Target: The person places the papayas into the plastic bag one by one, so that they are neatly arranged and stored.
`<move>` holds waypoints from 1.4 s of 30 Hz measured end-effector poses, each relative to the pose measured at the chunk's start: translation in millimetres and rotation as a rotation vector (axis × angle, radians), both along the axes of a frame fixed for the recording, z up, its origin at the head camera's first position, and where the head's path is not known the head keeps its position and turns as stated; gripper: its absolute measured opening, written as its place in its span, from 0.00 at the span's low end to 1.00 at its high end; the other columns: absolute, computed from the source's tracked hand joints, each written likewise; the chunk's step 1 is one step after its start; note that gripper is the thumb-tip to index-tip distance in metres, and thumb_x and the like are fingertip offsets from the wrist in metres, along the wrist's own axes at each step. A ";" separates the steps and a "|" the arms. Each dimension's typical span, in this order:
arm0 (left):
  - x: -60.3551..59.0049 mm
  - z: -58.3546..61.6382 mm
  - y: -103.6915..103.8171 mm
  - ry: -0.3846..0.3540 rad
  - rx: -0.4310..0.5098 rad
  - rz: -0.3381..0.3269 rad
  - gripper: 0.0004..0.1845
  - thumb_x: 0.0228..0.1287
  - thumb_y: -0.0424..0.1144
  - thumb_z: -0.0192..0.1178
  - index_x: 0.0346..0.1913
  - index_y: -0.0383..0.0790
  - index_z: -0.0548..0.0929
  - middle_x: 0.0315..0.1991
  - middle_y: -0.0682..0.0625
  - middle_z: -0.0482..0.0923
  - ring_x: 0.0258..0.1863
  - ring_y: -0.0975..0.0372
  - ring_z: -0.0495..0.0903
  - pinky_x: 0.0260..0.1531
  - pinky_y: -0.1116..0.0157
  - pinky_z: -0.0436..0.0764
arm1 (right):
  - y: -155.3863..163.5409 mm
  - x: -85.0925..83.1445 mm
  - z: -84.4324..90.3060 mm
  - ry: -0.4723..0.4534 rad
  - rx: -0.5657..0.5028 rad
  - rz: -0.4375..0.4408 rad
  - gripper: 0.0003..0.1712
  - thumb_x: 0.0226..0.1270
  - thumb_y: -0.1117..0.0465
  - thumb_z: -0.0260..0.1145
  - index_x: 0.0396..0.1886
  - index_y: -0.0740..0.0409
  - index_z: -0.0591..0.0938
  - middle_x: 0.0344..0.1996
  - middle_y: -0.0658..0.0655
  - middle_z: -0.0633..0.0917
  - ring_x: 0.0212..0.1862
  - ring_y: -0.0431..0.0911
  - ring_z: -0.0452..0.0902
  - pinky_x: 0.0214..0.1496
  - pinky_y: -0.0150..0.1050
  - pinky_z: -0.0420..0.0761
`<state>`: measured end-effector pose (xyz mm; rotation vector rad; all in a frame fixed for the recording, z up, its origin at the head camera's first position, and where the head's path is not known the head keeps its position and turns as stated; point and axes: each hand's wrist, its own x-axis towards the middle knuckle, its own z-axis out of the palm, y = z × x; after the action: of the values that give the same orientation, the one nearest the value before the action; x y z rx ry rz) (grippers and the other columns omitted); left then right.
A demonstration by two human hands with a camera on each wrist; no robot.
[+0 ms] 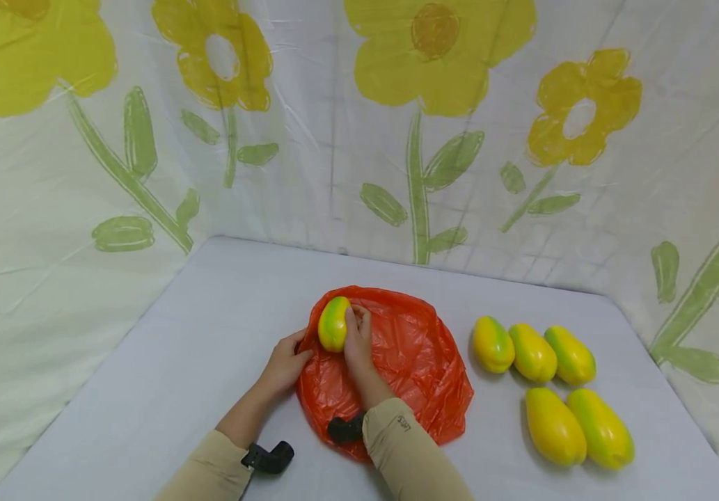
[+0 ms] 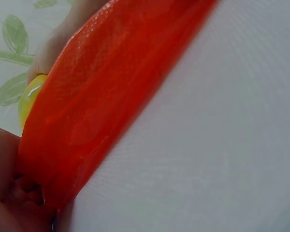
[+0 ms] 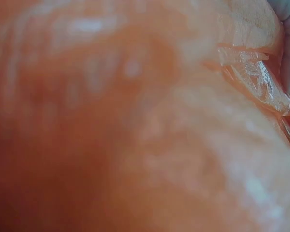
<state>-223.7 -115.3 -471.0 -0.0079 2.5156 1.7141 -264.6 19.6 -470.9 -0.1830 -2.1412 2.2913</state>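
A red plastic bag (image 1: 409,348) lies spread on the table in the head view. My left hand (image 1: 285,363) pinches its left edge; in the left wrist view, that hand's fingers (image 2: 2,159) grip the red film at the lower left. My right hand (image 1: 359,344) holds a yellow-green papaya (image 1: 334,323) over the bag's upper left part, thumb along its right side. Part of the same papaya (image 2: 31,99) shows behind the bag's rim in the left wrist view. Blurred red film (image 3: 87,145) fills most of the right wrist view.
To the right of the bag, three papayas (image 1: 533,353) sit in a row, with two larger ones (image 1: 555,426) in front of them. A white table (image 1: 165,362) carries everything. Behind it hangs a cloth (image 1: 309,174) printed with yellow flowers.
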 end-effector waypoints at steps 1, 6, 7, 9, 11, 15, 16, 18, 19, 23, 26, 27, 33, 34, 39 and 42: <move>0.0 0.1 0.0 -0.005 0.004 0.001 0.25 0.65 0.30 0.47 0.66 0.34 0.66 0.62 0.38 0.70 0.55 0.51 0.75 0.55 0.54 0.77 | 0.2 -0.1 -1.0 -0.001 0.005 -0.001 0.26 0.71 0.43 0.47 0.61 0.52 0.62 0.53 0.57 0.72 0.50 0.47 0.68 0.53 0.39 0.73; -0.1 -0.1 -0.2 -0.019 0.008 0.005 0.25 0.65 0.30 0.47 0.67 0.35 0.65 0.63 0.39 0.69 0.57 0.50 0.73 0.56 0.53 0.76 | 1.2 0.0 -3.1 -0.005 0.007 0.004 0.28 0.70 0.41 0.48 0.62 0.52 0.62 0.54 0.58 0.72 0.51 0.49 0.69 0.56 0.42 0.74; -0.4 -0.5 -0.3 -0.019 0.008 0.007 0.25 0.65 0.30 0.47 0.67 0.35 0.65 0.63 0.39 0.69 0.58 0.50 0.73 0.57 0.53 0.75 | 1.4 -0.2 -3.1 -0.007 0.008 0.004 0.29 0.70 0.41 0.48 0.62 0.52 0.62 0.54 0.58 0.72 0.51 0.49 0.69 0.56 0.42 0.74; -0.8 -1.0 -0.4 -0.015 0.008 0.004 0.26 0.65 0.30 0.47 0.67 0.35 0.65 0.63 0.39 0.69 0.58 0.50 0.73 0.57 0.53 0.75 | 1.7 -0.7 -2.6 -0.013 0.006 -0.006 0.28 0.70 0.42 0.48 0.62 0.53 0.63 0.54 0.58 0.72 0.51 0.49 0.69 0.56 0.41 0.74; -1.4 -1.4 -0.5 -0.016 0.016 0.003 0.26 0.65 0.30 0.48 0.67 0.36 0.65 0.64 0.39 0.68 0.59 0.50 0.72 0.57 0.53 0.75 | 2.3 -1.1 -1.5 -0.014 0.000 -0.025 0.27 0.71 0.45 0.48 0.62 0.54 0.64 0.54 0.58 0.72 0.50 0.48 0.69 0.56 0.41 0.74; -1.4 -1.9 -0.8 -0.002 0.015 -0.012 0.26 0.65 0.30 0.48 0.68 0.35 0.64 0.65 0.39 0.67 0.61 0.49 0.70 0.58 0.52 0.74 | 5.0 0.8 5.6 -0.003 -0.052 -0.054 0.25 0.70 0.51 0.51 0.62 0.57 0.66 0.57 0.59 0.72 0.53 0.50 0.68 0.59 0.44 0.73; -1.2 -1.8 -1.1 -0.001 0.016 -0.010 0.26 0.65 0.30 0.48 0.68 0.36 0.64 0.65 0.39 0.67 0.62 0.49 0.69 0.59 0.52 0.73 | 5.8 2.8 9.2 0.005 -0.057 -0.053 0.24 0.70 0.53 0.52 0.62 0.59 0.66 0.58 0.60 0.72 0.54 0.51 0.68 0.60 0.45 0.73; -0.7 -1.7 -1.8 -0.003 0.011 -0.007 0.27 0.65 0.30 0.48 0.68 0.36 0.64 0.65 0.39 0.66 0.62 0.49 0.69 0.59 0.52 0.73 | 7.1 9.0 19.3 0.012 -0.058 -0.046 0.24 0.69 0.55 0.53 0.61 0.61 0.66 0.59 0.61 0.71 0.56 0.52 0.67 0.62 0.48 0.72; -0.5 -1.7 -2.1 -0.003 0.011 -0.007 0.27 0.65 0.30 0.47 0.68 0.36 0.63 0.65 0.39 0.66 0.62 0.49 0.69 0.59 0.52 0.73 | 7.8 12.7 24.6 0.022 -0.048 -0.046 0.25 0.69 0.56 0.53 0.61 0.63 0.67 0.60 0.62 0.71 0.56 0.53 0.67 0.63 0.48 0.71; -0.5 -1.9 -3.0 -0.006 0.013 -0.017 0.27 0.65 0.30 0.47 0.68 0.35 0.63 0.66 0.39 0.66 0.63 0.49 0.69 0.59 0.52 0.72 | 11.8 24.1 40.2 0.053 -0.022 -0.062 0.23 0.68 0.59 0.52 0.59 0.66 0.68 0.58 0.64 0.72 0.54 0.53 0.68 0.61 0.47 0.73; -0.9 -2.1 -2.8 -0.003 0.012 -0.019 0.26 0.66 0.30 0.47 0.68 0.35 0.63 0.66 0.39 0.66 0.62 0.49 0.69 0.59 0.52 0.73 | 17.4 21.9 38.0 0.063 -0.042 -0.061 0.21 0.68 0.59 0.53 0.57 0.65 0.69 0.57 0.63 0.73 0.54 0.52 0.70 0.60 0.45 0.74; -0.9 -2.2 -2.7 -0.002 0.012 -0.017 0.26 0.65 0.30 0.47 0.68 0.35 0.63 0.66 0.39 0.66 0.62 0.49 0.69 0.59 0.52 0.73 | 19.6 19.6 35.3 0.069 -0.053 -0.058 0.21 0.68 0.59 0.53 0.57 0.65 0.70 0.57 0.63 0.73 0.54 0.52 0.70 0.61 0.45 0.74; -0.6 -4.3 -1.8 -0.023 0.024 -0.017 0.27 0.66 0.31 0.47 0.68 0.37 0.63 0.66 0.41 0.66 0.62 0.50 0.70 0.57 0.55 0.75 | 40.5 10.0 29.1 0.124 -0.079 -0.078 0.21 0.68 0.59 0.54 0.57 0.64 0.70 0.62 0.60 0.71 0.65 0.53 0.63 0.69 0.50 0.66; -0.5 -4.4 -1.6 -0.027 0.026 -0.015 0.27 0.66 0.31 0.47 0.68 0.37 0.63 0.66 0.41 0.66 0.62 0.51 0.70 0.56 0.55 0.75 | 45.9 10.0 32.7 0.134 -0.080 -0.079 0.22 0.68 0.59 0.54 0.58 0.64 0.70 0.63 0.60 0.70 0.67 0.53 0.61 0.70 0.51 0.63; -0.5 -2.4 -2.2 -0.017 0.015 -0.017 0.27 0.66 0.31 0.47 0.68 0.37 0.63 0.66 0.40 0.66 0.62 0.50 0.70 0.58 0.53 0.74 | 82.3 9.4 58.4 0.114 -0.048 -0.079 0.22 0.68 0.60 0.52 0.60 0.62 0.69 0.64 0.59 0.68 0.67 0.52 0.60 0.72 0.52 0.59; -0.7 -1.5 -3.6 -0.011 0.004 -0.019 0.27 0.66 0.31 0.47 0.68 0.36 0.63 0.66 0.40 0.66 0.63 0.49 0.69 0.59 0.52 0.73 | 104.9 7.4 71.1 0.049 0.007 -0.071 0.21 0.69 0.58 0.50 0.60 0.60 0.69 0.64 0.58 0.67 0.65 0.53 0.60 0.72 0.53 0.58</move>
<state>-224.4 -118.8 -472.4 0.0060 2.4965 1.7069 -257.2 124.4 -399.8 -0.1980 -2.0848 2.2254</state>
